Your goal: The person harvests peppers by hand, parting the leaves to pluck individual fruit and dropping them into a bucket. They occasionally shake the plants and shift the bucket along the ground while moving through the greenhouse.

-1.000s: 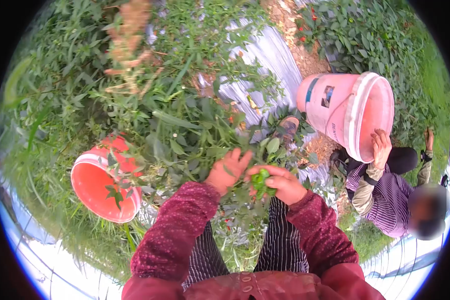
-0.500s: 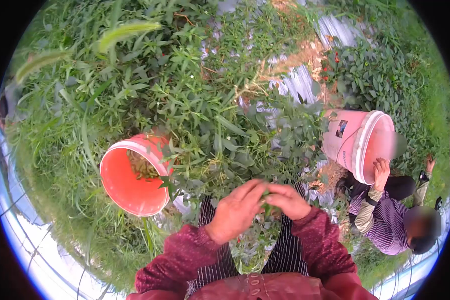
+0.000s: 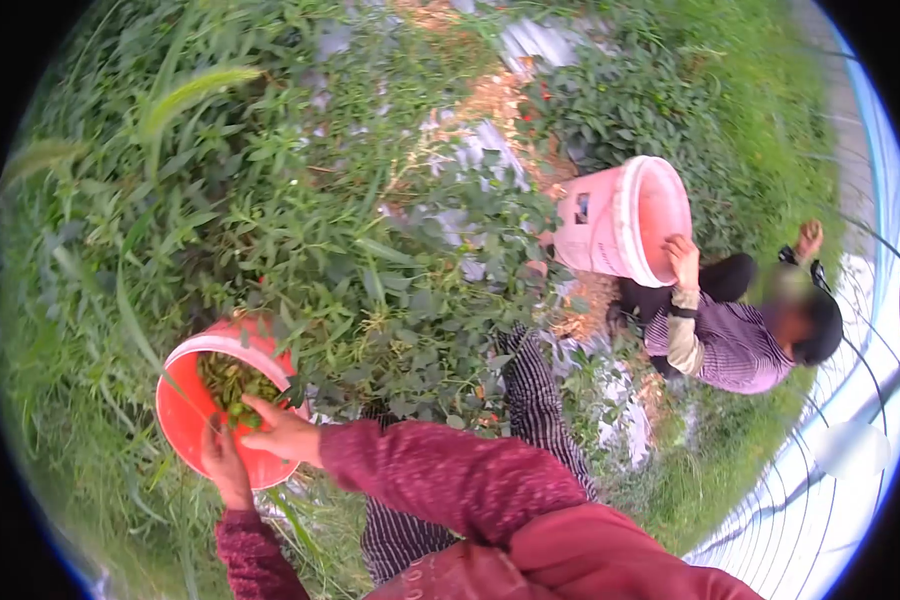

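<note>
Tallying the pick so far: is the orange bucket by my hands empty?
No, the orange bucket holds a heap of green pods, just under the fingers of the right hand.

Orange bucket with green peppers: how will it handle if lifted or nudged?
The orange bucket lies tilted in the weeds, mouth toward the camera, so a nudge could probably tip or roll it. It looks like stiff plastic, only part full of green peppers, so likely light. The left hand at its rim seems to steady it.

No legible text; label (image 3: 580, 208) on pink bucket (image 3: 625, 235) unreadable.
</note>
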A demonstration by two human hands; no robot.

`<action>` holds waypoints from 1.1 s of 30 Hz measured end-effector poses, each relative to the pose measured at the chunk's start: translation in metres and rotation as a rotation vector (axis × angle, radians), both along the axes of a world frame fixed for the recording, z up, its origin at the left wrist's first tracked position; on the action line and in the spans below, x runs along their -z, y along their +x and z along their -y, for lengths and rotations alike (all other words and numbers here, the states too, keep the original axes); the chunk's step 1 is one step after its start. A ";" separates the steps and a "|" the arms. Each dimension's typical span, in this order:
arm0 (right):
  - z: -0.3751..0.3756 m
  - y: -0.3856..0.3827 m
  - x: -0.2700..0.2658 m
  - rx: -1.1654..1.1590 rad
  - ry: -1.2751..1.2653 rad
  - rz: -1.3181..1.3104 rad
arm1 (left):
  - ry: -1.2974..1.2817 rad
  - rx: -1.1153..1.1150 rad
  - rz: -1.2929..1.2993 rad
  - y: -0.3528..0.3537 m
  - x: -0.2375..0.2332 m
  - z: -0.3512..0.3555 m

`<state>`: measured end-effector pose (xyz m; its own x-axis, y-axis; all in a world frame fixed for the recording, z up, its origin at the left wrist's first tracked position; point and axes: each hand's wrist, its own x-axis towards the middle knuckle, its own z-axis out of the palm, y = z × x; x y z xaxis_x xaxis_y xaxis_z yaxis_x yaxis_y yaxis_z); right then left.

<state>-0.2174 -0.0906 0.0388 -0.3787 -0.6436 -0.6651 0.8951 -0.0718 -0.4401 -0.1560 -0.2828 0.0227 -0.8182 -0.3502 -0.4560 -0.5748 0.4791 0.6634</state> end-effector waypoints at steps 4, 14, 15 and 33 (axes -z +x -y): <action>0.009 0.028 0.043 -0.045 0.155 -0.294 | -0.007 -0.020 -0.021 -0.007 -0.005 -0.006; -0.196 0.011 0.032 0.121 0.074 0.216 | 0.211 0.040 -0.080 -0.027 -0.020 -0.149; -0.221 0.011 0.033 0.211 0.113 0.234 | 0.250 0.037 -0.086 -0.026 -0.017 -0.161; -0.454 0.027 -0.027 0.991 0.416 0.177 | 0.445 0.484 -0.006 -0.090 -0.089 -0.399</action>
<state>-0.1907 0.3639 0.0657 -0.4828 0.1832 -0.8564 0.5743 -0.6719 -0.4676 -0.2463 0.1162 0.1121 -0.8389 0.2791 -0.4673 -0.3589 0.3620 0.8604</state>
